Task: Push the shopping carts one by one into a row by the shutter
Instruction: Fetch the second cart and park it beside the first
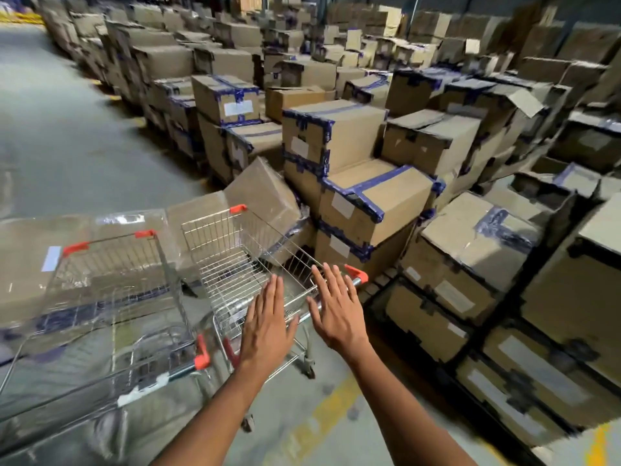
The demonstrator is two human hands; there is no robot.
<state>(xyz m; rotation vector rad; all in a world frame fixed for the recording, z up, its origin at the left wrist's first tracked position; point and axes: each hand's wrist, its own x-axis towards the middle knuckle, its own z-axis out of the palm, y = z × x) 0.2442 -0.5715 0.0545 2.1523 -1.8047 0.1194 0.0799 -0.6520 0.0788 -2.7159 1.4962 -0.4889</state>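
A small wire shopping cart (232, 250) with red corner caps stands in front of me, its handle bar toward me. My left hand (265, 321) and my right hand (336, 307) are stretched out flat, fingers straight, over that handle bar; I cannot tell whether they touch it. A second, larger cart (111, 297) stands to its left, its handle with a red end cap near my left forearm. No shutter is in view.
Stacks of taped cardboard boxes (366, 196) fill the right side and the far end, close against the small cart's front and right. Plastic-wrapped boxes (30, 257) stand behind the larger cart. Grey floor (60, 136) runs off at left; a yellow line (326, 415) marks the floor below.
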